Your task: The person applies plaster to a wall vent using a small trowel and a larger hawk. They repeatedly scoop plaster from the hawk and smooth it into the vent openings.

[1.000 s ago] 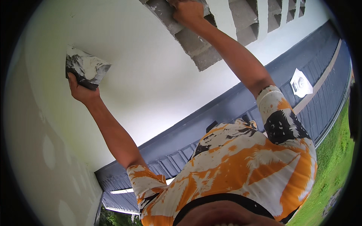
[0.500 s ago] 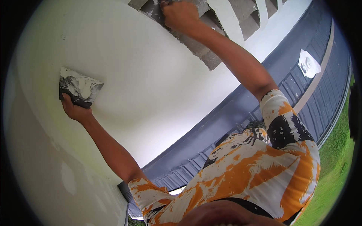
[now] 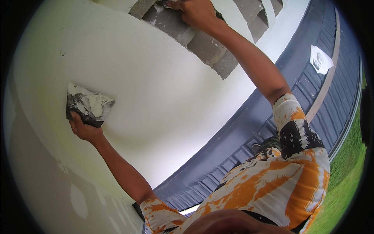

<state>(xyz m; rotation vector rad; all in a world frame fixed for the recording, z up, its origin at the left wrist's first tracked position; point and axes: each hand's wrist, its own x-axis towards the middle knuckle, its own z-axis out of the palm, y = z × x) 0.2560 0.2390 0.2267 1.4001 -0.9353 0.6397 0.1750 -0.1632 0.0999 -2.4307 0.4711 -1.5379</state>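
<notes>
At the left of the frame the left hand is closed around the lower edge of a flat dark plaster board, smeared with white filler and held up close against the smooth white wall. At the top centre the right hand is closed on a small tool whose blade is mostly cut off by the frame edge, so its kind cannot be told; it presses at the bare grey blocks that step down through the white coat. The step in hand looks like spreading filler over those blocks. The next move probably calls for a steady, flat stroke and a reload from the board.
</notes>
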